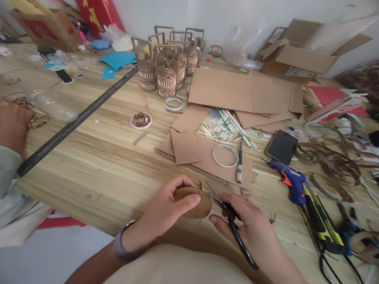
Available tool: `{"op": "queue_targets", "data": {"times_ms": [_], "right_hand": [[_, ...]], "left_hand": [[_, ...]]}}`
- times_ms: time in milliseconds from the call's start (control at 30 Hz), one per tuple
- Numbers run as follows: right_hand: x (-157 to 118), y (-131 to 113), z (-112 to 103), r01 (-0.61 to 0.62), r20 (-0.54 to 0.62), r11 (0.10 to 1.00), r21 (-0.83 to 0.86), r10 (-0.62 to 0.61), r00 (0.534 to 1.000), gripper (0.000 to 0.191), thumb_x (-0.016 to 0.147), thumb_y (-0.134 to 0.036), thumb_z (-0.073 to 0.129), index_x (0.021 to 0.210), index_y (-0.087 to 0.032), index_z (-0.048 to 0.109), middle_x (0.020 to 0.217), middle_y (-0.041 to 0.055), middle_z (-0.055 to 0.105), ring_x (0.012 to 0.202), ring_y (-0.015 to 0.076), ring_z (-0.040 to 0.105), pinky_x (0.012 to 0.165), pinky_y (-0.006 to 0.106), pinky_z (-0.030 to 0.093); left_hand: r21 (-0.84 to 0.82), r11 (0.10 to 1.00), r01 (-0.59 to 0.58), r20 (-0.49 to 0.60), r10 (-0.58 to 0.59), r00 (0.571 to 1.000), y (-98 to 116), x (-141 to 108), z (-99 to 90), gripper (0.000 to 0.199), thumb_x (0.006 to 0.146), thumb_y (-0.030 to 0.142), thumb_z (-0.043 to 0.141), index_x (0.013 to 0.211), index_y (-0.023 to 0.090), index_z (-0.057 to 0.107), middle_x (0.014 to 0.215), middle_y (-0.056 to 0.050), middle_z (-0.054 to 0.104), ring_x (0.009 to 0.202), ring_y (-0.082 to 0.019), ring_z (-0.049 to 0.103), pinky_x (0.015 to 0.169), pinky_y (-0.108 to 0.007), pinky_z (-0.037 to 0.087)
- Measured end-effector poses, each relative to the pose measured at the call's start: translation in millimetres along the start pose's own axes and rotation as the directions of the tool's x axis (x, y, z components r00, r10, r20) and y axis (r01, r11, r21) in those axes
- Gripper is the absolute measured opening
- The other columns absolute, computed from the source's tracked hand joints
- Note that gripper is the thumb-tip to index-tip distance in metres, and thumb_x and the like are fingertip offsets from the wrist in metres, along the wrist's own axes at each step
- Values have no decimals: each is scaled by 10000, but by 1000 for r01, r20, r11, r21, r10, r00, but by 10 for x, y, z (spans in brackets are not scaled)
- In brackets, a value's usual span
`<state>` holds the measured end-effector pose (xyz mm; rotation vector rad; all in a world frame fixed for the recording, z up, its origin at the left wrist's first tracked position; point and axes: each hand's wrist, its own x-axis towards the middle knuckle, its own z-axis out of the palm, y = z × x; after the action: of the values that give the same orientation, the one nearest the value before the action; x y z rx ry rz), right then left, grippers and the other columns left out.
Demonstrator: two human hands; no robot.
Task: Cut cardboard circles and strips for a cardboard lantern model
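Note:
My left hand (pixel 170 206) pinches a round piece of brown cardboard (pixel 202 207) between thumb and fingers, low over the table's front edge. In my right hand (pixel 249 218) is a pair of scissors with black handles (pixel 240 240). Their blades meet the upper right rim of the disc, where a thin curled offcut (pixel 203 186) stands up. Just beyond my hands lies a cardboard sheet (pixel 204 155), with a square card marked with a circle (pixel 185 147), a white ring (pixel 225 155) and a capped pen or knife (pixel 239 163) on it.
Several small lantern-like baskets (pixel 167 80) stand at the back. Right of me are a phone (pixel 282 147), a blue glue gun (pixel 290 180), a yellow-black tool (pixel 324 223) and brown strips (pixel 333 161). A black strip (pixel 84 116) crosses the table toward another person's hand (pixel 11 121).

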<state>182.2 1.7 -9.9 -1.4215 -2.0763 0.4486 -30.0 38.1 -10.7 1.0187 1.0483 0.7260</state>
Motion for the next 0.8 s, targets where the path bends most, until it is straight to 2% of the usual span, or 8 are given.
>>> {"op": "queue_targets", "data": {"times_ms": [67, 167, 233, 367, 467, 567, 667, 800], "right_hand": [[-29, -12, 17, -128, 39, 988, 88, 125, 991, 154, 879, -397, 694, 919, -249, 674, 642, -18, 657, 565, 176, 617, 587, 295, 449], [-54, -56, 93, -382, 137, 880, 282, 357, 924, 202, 908, -431, 639, 979, -243, 663, 695, -7, 654, 589, 168, 612, 559, 267, 452], [-28, -102, 151, -451, 210, 799, 398, 399, 893, 246, 901, -465, 627, 951, -225, 641, 690, -2, 624, 580, 160, 584, 527, 254, 439], [91, -193, 197, -453, 261, 734, 507, 370, 892, 327, 880, -519, 621, 763, -222, 548, 597, -32, 495, 517, 129, 462, 472, 241, 374], [138, -216, 208, -471, 237, 705, 529, 410, 881, 343, 862, -533, 635, 747, -222, 544, 592, -37, 475, 522, 130, 441, 480, 246, 377], [119, -179, 280, -467, 145, 673, 574, 478, 867, 320, 809, -511, 693, 886, -209, 619, 718, 7, 596, 612, 158, 526, 561, 266, 454], [71, -104, 392, -444, 17, 653, 613, 551, 835, 375, 761, -485, 728, 1005, -212, 647, 815, 37, 661, 689, 186, 573, 651, 308, 503], [26, -37, 438, -433, -82, 653, 621, 604, 793, 350, 729, -421, 731, 1001, -218, 646, 761, 17, 643, 662, 177, 563, 600, 292, 481]], "left_hand": [[-81, 997, 15, -8, -16, 1000, -40, 15, 6, 268, 797, 421, 720, 846, 222, 547, 746, 46, 575, 692, -141, 527, 638, -254, 404], [-241, 970, 15, -33, -24, 999, -131, 52, 24, 328, 852, 510, 687, 917, 239, 514, 798, 38, 604, 735, -158, 567, 686, -272, 441], [-268, 963, 1, -74, -21, 997, -193, 73, 37, 347, 894, 563, 637, 956, 247, 510, 843, 24, 626, 805, -181, 600, 738, -293, 457], [-324, 946, 0, -89, -30, 996, -247, 84, 72, 362, 923, 595, 592, 992, 254, 492, 932, -1, 656, 918, -209, 635, 768, -311, 470], [-450, 893, -13, -54, -13, 998, -214, 79, 121, 409, 874, 590, 656, 961, 253, 442, 1054, -23, 669, 1042, -233, 640, 838, -335, 485], [-542, 841, -9, -1, 10, 1000, -181, 81, 174, 447, 829, 557, 720, 933, 249, 414, 1087, -28, 671, 1077, -236, 641, 885, -353, 483], [-599, 800, 25, 71, 22, 997, -192, 90, 198, 429, 815, 497, 764, 909, 240, 434, 1034, -25, 674, 1064, -225, 643, 903, -352, 473], [-544, 835, 77, 110, -20, 994, -240, 100, 154, 397, 779, 459, 805, 917, 218, 522, 994, -26, 657, 1018, -212, 631, 869, -325, 465]]}}
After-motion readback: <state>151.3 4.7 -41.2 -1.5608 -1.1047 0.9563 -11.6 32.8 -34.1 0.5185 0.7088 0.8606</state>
